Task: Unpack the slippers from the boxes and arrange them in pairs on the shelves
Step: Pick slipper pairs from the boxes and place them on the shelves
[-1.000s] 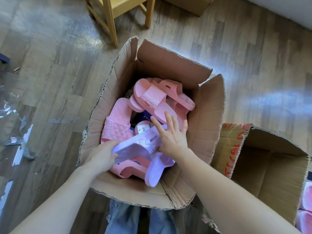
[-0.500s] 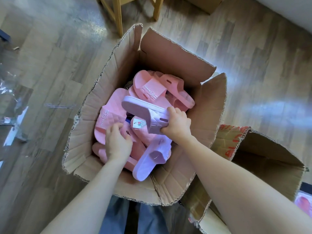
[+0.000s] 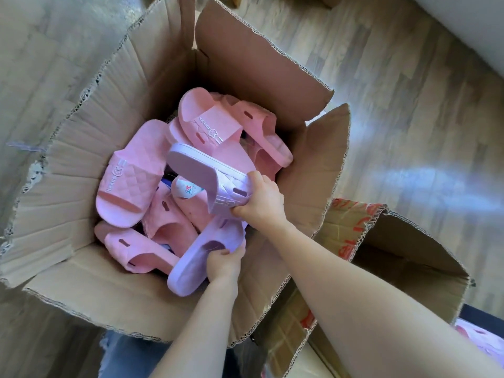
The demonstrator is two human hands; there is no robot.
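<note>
An open cardboard box (image 3: 87, 148) on the floor holds several pink slippers (image 3: 131, 175) and two lilac ones. My right hand (image 3: 261, 203) grips one lilac slipper (image 3: 201, 175) by its strap end, lifted on its side above the pile. The second lilac slipper (image 3: 191, 271) lies at the near side of the box, and my left hand (image 3: 223, 263) grips its edge near the strap. A pink slipper with a round sticker (image 3: 188, 195) lies under the lifted one.
A second open cardboard box (image 3: 409, 255) with red print stands at the right, touching the first. Wood-look floor (image 3: 409, 105) surrounds both. Something pink (image 3: 480, 339) shows at the lower right edge. My jeans (image 3: 128, 356) are below the box.
My left hand left the pink slippers and moved right to take the lower lilac slipper. My right hand keeps the upper lilac slipper. The camera has come closer to the box.
</note>
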